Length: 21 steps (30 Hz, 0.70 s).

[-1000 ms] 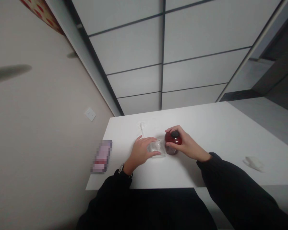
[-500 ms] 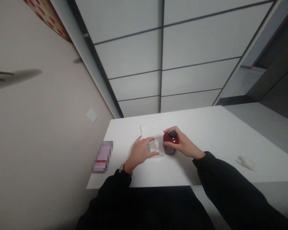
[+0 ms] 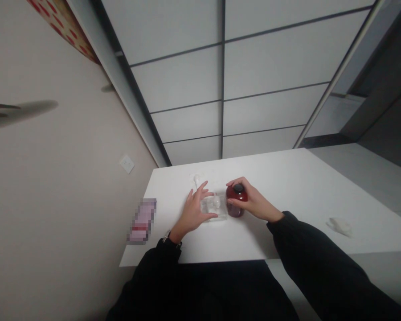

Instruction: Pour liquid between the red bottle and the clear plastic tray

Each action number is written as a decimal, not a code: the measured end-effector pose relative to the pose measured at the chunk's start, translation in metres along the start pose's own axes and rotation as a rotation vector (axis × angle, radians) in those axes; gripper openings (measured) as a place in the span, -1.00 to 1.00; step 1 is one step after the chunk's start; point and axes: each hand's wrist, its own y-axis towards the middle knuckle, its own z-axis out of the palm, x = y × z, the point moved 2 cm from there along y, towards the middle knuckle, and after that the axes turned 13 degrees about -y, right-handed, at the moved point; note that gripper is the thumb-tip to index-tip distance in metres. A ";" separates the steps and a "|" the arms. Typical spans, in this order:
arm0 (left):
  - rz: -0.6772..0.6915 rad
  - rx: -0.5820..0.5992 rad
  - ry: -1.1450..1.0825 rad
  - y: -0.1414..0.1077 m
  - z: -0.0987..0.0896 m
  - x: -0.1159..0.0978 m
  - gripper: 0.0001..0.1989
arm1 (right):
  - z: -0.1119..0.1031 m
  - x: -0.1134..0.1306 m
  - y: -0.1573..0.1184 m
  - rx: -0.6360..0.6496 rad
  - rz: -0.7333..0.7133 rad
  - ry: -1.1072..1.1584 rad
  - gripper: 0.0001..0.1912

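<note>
Dark red and rounded, a bottle (image 3: 236,209) with a black top stands upright on the white table (image 3: 287,187). My right hand (image 3: 249,196) is wrapped round it, thumb on the near side and fingers on the far side. Left of it, close by, is a clear rectangular container (image 3: 222,213) with a round transparent part (image 3: 216,202) on top. My left hand (image 3: 194,210) is open at the container's left side, fingers spread and thumb along its near edge. Whether it touches the container I cannot tell. Behind my left hand lies a small white pump-like piece (image 3: 196,179).
A pixelated pinkish item (image 3: 143,221) lies at the table's left side. Crumpled white tissue-like material (image 3: 341,226) sits to the right. A wall with a socket (image 3: 127,164) borders the left, and white panelled doors (image 3: 190,122) stand beyond the table.
My left hand has loosened and shifted slightly left, its fingers spreading wider and showing more of the clear container. My right hand stays on the red bottle. The view has shifted slightly.
</note>
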 end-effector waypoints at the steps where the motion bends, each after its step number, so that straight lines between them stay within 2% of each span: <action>1: -0.004 -0.003 0.002 -0.001 -0.001 0.002 0.13 | 0.000 0.000 0.000 0.002 0.003 0.001 -0.60; 6: 0.001 -0.045 -0.021 -0.002 -0.006 0.006 0.15 | -0.002 0.002 0.000 0.001 0.008 -0.007 -0.61; 10: 0.048 0.060 0.014 -0.001 -0.006 0.002 0.20 | -0.001 0.002 0.000 -0.001 0.008 -0.004 -0.60; 15: 0.066 0.045 0.060 0.000 -0.009 -0.003 0.06 | -0.002 0.004 0.001 0.003 0.007 0.020 -0.62; 18: 0.129 0.111 0.013 0.003 -0.008 -0.009 0.02 | -0.003 0.005 0.001 0.018 0.006 0.026 -0.63; 21: 0.163 0.176 0.033 0.010 -0.006 -0.015 -0.13 | -0.003 0.005 0.001 0.013 0.004 0.036 -0.63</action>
